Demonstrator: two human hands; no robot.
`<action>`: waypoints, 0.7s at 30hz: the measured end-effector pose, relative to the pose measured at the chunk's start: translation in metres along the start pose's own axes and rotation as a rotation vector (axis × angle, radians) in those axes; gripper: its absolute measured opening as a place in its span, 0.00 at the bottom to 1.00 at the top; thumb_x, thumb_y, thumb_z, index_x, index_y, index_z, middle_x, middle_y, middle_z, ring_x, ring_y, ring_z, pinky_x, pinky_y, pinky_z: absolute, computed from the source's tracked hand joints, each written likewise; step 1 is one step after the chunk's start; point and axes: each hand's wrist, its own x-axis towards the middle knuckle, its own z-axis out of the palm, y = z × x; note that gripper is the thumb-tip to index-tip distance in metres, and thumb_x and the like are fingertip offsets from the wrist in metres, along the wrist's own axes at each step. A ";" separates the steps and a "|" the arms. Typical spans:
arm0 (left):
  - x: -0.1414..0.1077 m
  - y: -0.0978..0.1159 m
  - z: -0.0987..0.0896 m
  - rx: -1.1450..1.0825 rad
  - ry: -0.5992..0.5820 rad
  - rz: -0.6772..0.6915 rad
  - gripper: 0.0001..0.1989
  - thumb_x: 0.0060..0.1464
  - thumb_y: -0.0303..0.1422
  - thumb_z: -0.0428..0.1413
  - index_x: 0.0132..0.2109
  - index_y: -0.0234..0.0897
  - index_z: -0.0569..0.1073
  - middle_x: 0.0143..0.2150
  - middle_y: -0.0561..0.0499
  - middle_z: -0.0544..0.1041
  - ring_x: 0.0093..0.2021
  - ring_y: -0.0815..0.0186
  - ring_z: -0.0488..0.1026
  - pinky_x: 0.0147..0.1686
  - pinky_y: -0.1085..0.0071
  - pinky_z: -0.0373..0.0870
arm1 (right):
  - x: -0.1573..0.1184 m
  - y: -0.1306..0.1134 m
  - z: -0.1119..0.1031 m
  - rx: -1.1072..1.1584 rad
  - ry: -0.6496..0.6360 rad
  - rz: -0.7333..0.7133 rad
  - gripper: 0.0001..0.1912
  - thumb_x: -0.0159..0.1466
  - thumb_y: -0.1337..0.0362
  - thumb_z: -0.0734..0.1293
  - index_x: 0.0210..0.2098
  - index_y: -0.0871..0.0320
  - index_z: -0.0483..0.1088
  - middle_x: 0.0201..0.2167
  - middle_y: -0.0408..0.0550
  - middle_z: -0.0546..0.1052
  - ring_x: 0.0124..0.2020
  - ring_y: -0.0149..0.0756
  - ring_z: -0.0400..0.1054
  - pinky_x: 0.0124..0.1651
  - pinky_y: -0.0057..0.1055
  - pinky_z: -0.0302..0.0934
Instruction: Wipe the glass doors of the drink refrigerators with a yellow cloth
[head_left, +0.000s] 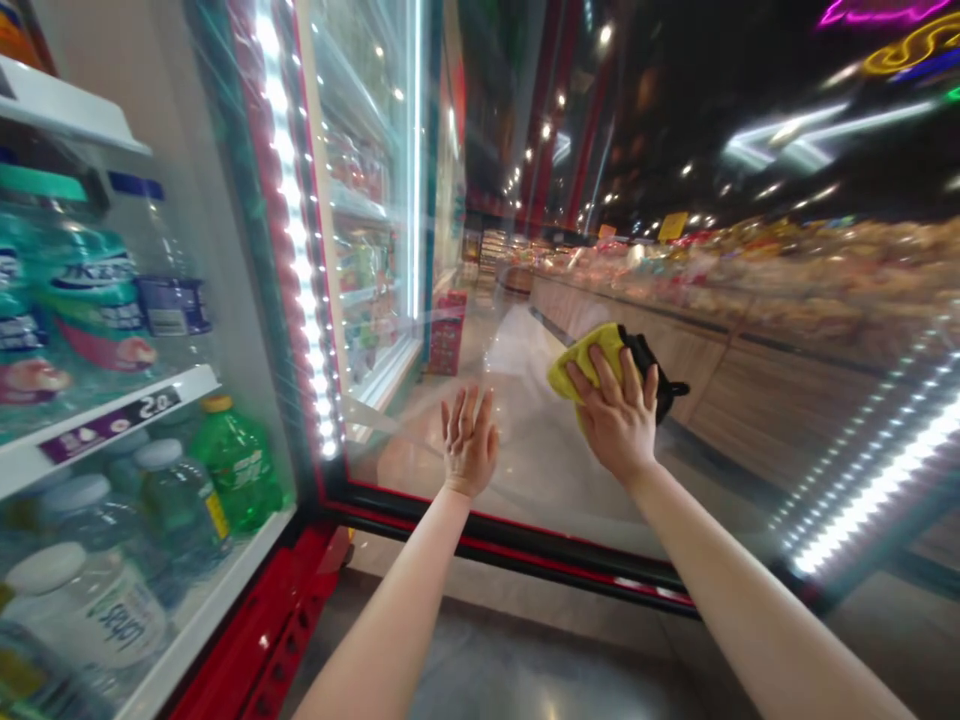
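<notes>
In front of me stands the glass door (525,440) of a drinks cooler, with a black and red frame along its bottom. My right hand (619,415) holds a yellow cleaning cloth (589,355) with a dark back side and a small black loop, pressed flat against the pane with the fingers spread over it. Lower and to the left of the cloth, my left hand (470,440) is open and bare, its fingers raised at the glass. Whether its palm touches the pane I cannot tell.
On the left, cooler shelves (112,420) hold several bottles, among them a green bottle (236,465). A bright LED strip (292,200) edges the cooler opening; another (877,490) runs at right. Through the glass show an aisle floor and a wood-panelled display counter (750,370).
</notes>
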 end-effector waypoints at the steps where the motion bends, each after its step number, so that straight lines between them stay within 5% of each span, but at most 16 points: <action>1: 0.000 0.003 0.001 0.002 0.007 0.008 0.37 0.65 0.29 0.52 0.76 0.44 0.46 0.75 0.43 0.55 0.76 0.58 0.47 0.75 0.51 0.40 | -0.021 -0.008 0.005 0.000 -0.010 0.009 0.26 0.70 0.62 0.64 0.67 0.45 0.64 0.69 0.47 0.65 0.75 0.54 0.44 0.74 0.62 0.32; 5: -0.001 0.013 0.001 0.003 -0.022 0.042 0.38 0.65 0.28 0.52 0.76 0.43 0.45 0.74 0.42 0.56 0.76 0.57 0.48 0.74 0.50 0.41 | -0.111 -0.031 0.023 0.091 -0.143 -0.174 0.26 0.70 0.67 0.61 0.65 0.43 0.66 0.67 0.39 0.69 0.73 0.45 0.49 0.76 0.52 0.24; 7: -0.001 0.017 0.001 -0.003 -0.053 0.060 0.38 0.65 0.28 0.51 0.76 0.43 0.44 0.74 0.41 0.56 0.76 0.57 0.48 0.74 0.49 0.41 | -0.132 -0.027 0.023 0.152 -0.222 -0.337 0.27 0.70 0.69 0.60 0.66 0.42 0.64 0.67 0.36 0.69 0.72 0.38 0.53 0.77 0.47 0.23; 10: 0.002 0.022 0.003 -0.017 -0.075 0.093 0.38 0.65 0.28 0.52 0.76 0.44 0.44 0.74 0.42 0.56 0.76 0.56 0.48 0.74 0.48 0.40 | -0.111 0.000 0.008 0.133 -0.240 -0.314 0.29 0.70 0.70 0.60 0.67 0.40 0.63 0.68 0.35 0.68 0.71 0.37 0.54 0.77 0.47 0.25; 14: 0.007 0.032 0.010 -0.033 -0.040 0.137 0.38 0.65 0.28 0.52 0.76 0.44 0.44 0.74 0.42 0.57 0.76 0.57 0.47 0.74 0.48 0.40 | -0.042 0.040 -0.013 -0.029 -0.066 0.176 0.29 0.69 0.64 0.63 0.68 0.42 0.62 0.72 0.43 0.60 0.74 0.54 0.46 0.73 0.63 0.35; 16: 0.008 0.039 0.015 -0.039 -0.037 0.142 0.38 0.65 0.28 0.52 0.76 0.45 0.44 0.74 0.43 0.57 0.76 0.56 0.47 0.74 0.47 0.40 | -0.027 0.045 -0.014 -0.057 -0.009 0.307 0.30 0.69 0.62 0.64 0.69 0.44 0.60 0.74 0.46 0.56 0.75 0.58 0.42 0.71 0.67 0.39; 18: 0.008 0.045 0.020 -0.045 -0.054 0.143 0.38 0.65 0.29 0.52 0.76 0.45 0.44 0.75 0.43 0.55 0.76 0.55 0.47 0.74 0.47 0.40 | -0.040 0.038 -0.008 -0.052 -0.007 0.309 0.30 0.69 0.62 0.64 0.69 0.44 0.60 0.74 0.47 0.56 0.75 0.59 0.40 0.71 0.68 0.38; 21: 0.005 0.055 0.026 -0.052 -0.076 0.147 0.38 0.65 0.29 0.53 0.76 0.46 0.45 0.76 0.43 0.52 0.76 0.54 0.46 0.74 0.46 0.40 | -0.097 0.017 0.007 0.000 -0.086 0.138 0.29 0.69 0.65 0.63 0.68 0.42 0.63 0.71 0.45 0.62 0.75 0.55 0.42 0.74 0.63 0.30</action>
